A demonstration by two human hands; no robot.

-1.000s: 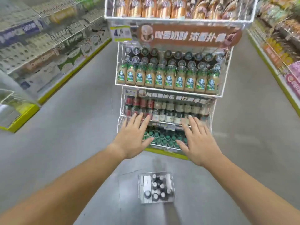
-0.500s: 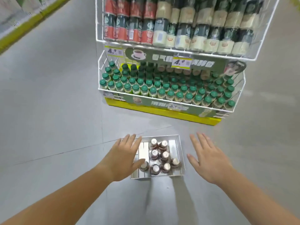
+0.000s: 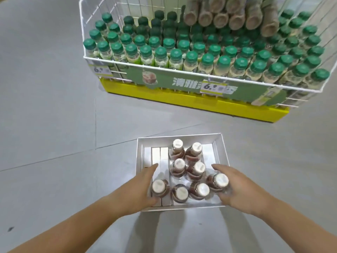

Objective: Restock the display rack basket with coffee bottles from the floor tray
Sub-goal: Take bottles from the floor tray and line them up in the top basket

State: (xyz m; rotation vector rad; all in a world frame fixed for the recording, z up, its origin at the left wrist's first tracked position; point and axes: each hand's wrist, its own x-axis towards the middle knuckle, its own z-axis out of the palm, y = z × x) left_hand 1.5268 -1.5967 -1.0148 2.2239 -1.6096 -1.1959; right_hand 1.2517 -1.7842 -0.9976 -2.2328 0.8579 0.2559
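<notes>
A white floor tray [image 3: 179, 137] holds several brown coffee bottles [image 3: 177, 145] with pale caps, standing upright. My left hand [image 3: 135, 194] curls around the front-left bottle [image 3: 160, 187], fingers behind it and thumb in front. On the tray's right side, my right hand [image 3: 242, 190] wraps around another bottle [image 3: 220, 180]. Both bottles still stand in the tray. Behind the tray is the white wire display rack basket [image 3: 182, 71], packed with green-capped bottles [image 3: 175, 54].
Slim white cartons [image 3: 156, 155] lie along the tray's left side. The rack stands on a yellow base [image 3: 182, 101] with green signs and price tags. Bottle bottoms of a higher basket [image 3: 237, 19] hang over the back right. Grey tiled floor surrounds the tray.
The view has dropped down close to the floor tray. Both hands went from hovering open beside the tray to reaching into it and closing around a bottle each.
</notes>
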